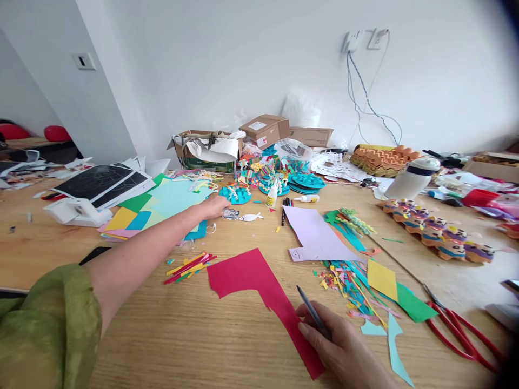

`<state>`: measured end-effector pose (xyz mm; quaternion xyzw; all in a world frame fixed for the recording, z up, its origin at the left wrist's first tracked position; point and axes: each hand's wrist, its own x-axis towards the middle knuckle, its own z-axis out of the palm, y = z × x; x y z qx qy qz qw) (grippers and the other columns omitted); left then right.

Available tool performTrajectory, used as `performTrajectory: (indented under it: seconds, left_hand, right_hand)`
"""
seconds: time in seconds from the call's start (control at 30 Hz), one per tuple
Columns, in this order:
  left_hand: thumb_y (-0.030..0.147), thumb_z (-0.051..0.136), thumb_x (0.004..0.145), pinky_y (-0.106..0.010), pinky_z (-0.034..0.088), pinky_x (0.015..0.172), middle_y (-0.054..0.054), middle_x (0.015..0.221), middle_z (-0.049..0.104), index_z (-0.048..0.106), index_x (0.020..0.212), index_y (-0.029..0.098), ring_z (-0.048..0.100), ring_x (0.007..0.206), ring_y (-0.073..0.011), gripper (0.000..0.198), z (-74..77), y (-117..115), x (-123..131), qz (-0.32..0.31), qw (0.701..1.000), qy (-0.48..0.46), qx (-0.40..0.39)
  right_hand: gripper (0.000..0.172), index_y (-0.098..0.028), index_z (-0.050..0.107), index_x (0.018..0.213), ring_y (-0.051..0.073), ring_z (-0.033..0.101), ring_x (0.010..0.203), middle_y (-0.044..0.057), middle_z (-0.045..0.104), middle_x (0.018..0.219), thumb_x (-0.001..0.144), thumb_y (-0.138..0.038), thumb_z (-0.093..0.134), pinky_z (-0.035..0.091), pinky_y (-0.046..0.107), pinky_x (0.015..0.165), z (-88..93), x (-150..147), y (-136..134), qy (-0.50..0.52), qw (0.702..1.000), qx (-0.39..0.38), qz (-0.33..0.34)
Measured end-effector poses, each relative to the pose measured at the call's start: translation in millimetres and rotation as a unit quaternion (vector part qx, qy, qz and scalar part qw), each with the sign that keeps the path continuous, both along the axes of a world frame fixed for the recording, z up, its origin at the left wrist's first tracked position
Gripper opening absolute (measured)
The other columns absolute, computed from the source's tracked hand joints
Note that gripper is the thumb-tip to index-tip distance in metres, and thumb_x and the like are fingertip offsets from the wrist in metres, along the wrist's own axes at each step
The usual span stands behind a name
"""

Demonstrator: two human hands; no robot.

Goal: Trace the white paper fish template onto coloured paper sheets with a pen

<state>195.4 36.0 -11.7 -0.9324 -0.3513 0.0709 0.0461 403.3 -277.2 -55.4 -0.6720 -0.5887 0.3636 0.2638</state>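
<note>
My left hand (215, 207) is stretched far across the table, beside a grey patterned cutout (231, 214) and a white paper fish (251, 217). Its fingertips are small and partly hidden, so whether they grip anything is unclear. In my right hand (330, 337) is a dark pen (314, 312), its tip pointing up and away from me. That hand rests against the edge of a red sheet of paper (259, 278), which has a piece cut out. Farther back lies a lilac sheet (318, 232) with a small fish outline drawn at its lower left corner.
Red-handled scissors (458, 329) lie at right beside paper scraps (348, 286) and painted egg-carton figures (438, 229). Coloured strips (190, 268) and stacked coloured paper (174, 197) are at left. A glue bottle (272, 194) stands near black markers (285, 210); boxes (265, 129) line the wall.
</note>
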Motion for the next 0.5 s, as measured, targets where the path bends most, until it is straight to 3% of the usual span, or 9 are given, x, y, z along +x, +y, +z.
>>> performTrajectory:
  seconds: [0.13,0.27,0.37,0.5]
  left_hand:
    - [0.031,0.049,0.087,-0.035,0.048,0.074,-0.005,0.096,0.059,0.056,0.097,0.013,0.057,0.083,-0.0152,0.021,4.7,3,-11,0.001,1.000,-0.030,-0.001]
    - [0.017,0.041,0.088,-0.026,0.043,0.070,-0.003,0.083,0.060,0.057,0.088,0.015,0.055,0.080,-0.0147,0.017,20.2,-9,-11,-0.028,0.997,-0.065,-0.011]
    - [0.013,0.039,0.084,-0.022,0.039,0.068,-0.003,0.088,0.059,0.057,0.089,0.016,0.054,0.084,-0.0154,0.019,32.8,-41,7,-0.094,0.991,-0.081,-0.053]
    - [0.012,0.044,0.081,-0.017,0.037,0.062,0.002,0.083,0.059,0.056,0.097,0.022,0.054,0.076,-0.0116,0.022,42.7,-110,42,-0.200,0.966,-0.066,-0.152]
  right_hand:
    - [0.022,-0.019,0.060,0.082,0.015,0.051,0.062,0.000,0.060,0.067,0.079,-0.037,0.048,0.038,0.025,0.056,2.1,-1,0,0.017,1.000,0.000,-0.019]
    - [0.022,-0.017,0.059,0.076,0.011,0.045,0.053,-0.002,0.052,0.059,0.076,-0.038,0.051,0.034,0.023,0.049,6.2,-2,-4,0.074,0.994,0.033,-0.071]
    - [0.024,-0.017,0.055,0.076,0.008,0.038,0.044,-0.005,0.045,0.055,0.073,-0.041,0.055,0.030,0.021,0.041,14.9,-2,-10,0.149,0.977,0.055,-0.141]
    - [0.031,-0.018,0.054,0.083,0.008,0.035,0.040,-0.009,0.036,0.045,0.071,-0.047,0.057,0.025,0.019,0.037,26.6,-3,-19,0.196,0.957,0.079,-0.197]
